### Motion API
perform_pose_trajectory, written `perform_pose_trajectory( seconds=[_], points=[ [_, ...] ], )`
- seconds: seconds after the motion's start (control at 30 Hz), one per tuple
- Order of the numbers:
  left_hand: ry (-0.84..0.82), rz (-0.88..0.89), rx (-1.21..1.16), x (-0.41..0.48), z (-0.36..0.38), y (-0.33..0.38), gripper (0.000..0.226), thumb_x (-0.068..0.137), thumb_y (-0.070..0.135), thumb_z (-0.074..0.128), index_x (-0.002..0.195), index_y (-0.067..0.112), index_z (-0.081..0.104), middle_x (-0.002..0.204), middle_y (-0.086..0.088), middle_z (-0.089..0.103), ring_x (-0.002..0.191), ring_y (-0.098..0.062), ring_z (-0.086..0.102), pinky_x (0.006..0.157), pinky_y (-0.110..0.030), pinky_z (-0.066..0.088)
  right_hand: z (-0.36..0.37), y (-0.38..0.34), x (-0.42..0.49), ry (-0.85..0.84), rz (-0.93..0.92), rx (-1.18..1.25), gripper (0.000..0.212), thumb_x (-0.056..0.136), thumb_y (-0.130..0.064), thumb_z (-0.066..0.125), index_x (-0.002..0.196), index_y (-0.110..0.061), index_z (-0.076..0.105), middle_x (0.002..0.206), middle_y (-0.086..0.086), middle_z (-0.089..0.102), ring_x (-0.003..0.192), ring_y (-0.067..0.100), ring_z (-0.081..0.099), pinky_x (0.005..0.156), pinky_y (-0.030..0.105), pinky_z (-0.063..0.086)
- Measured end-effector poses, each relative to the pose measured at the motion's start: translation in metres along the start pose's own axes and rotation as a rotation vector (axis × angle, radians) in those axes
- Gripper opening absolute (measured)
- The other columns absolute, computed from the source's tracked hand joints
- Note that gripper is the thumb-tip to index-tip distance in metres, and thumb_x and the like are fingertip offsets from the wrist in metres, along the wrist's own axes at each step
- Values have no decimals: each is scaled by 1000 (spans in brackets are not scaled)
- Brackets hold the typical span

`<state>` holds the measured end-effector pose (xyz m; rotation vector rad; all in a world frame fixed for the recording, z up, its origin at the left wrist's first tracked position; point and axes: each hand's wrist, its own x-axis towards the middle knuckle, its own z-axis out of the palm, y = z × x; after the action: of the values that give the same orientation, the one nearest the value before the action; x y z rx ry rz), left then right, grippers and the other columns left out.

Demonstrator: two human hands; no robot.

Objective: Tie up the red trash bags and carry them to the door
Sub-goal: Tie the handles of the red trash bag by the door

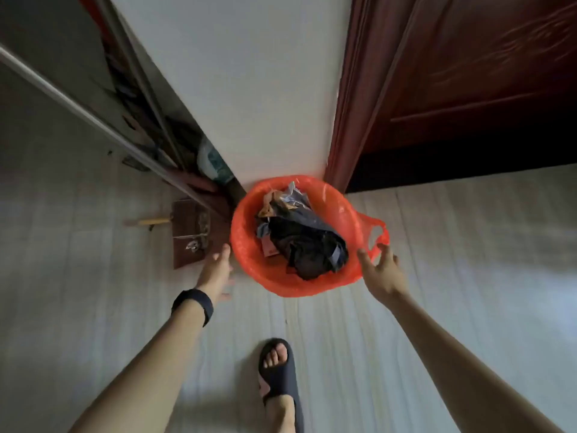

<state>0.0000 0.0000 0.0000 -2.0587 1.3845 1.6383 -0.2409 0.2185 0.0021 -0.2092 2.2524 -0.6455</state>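
The floor (437, 245) is pale and streaked in long bands. A white wall (249, 73) runs down to it, with a dark red door (468, 89) off beyond the right grip and a sliding frame (78, 110) beyond the left one. A brown board (190, 232) lies flat on the floor just ahead of the left grip, with a tool with a pale wooden handle (153, 220) beside it. A foot in a dark slipper (278, 370) stands on the floor between the two forearms.

The red trash bag (243, 232) sits at the foot of the wall, between the two grips and a little beyond them. Its mouth is stretched wide open, and dark crumpled rubbish (306, 242) fills the middle.

The left grip (217, 270), with a black wristband (193, 304) behind it, is spread with the fingers straight, the tips just beside the bag's rim and holding nothing.

The right grip (382, 273) is also spread, thumb and fingers apart. Its fingertips are at the bag's handle loop (376, 232), which sticks out on that side, and they are not closed round it. I cannot tell whether they touch it.
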Motion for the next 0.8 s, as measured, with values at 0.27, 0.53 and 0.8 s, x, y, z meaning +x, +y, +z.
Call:
perform_pose_trajectory(
  seconds=[0.27, 0.53, 0.8],
  points=[
    [-96, -123, -611, 79, 42, -21, 52, 93, 62, 41, 92, 13, 58, 90, -15, 60, 87, -32, 60, 87, -52, 52, 55, 50, 62, 45, 204, 715, 57, 81, -60, 59, 116, -15, 60, 103, 6, 71, 91, 25, 69, 85, 43, 58],
    [93, 194, -631, 95, 27, -9, 8, 90, 23, 59, 85, 23, 66, 93, -9, 69, 73, -22, 63, 65, -33, 51, 10, 14, 79, 315, -123, 948, 13, 94, -23, 59, 104, -19, 66, 87, -2, 65, 79, 13, 60, 66, 25, 47],
    [336, 721, -311, -13, 12, 25, 11, 89, 35, 65, 84, 32, 74, 87, 2, 74, 87, -19, 65, 81, -36, 50, -14, -75, -4, -4, -532, 805, 22, 97, -14, 56, 83, -21, 73, 80, -1, 70, 72, 11, 61, 67, 25, 51]
  ],
)
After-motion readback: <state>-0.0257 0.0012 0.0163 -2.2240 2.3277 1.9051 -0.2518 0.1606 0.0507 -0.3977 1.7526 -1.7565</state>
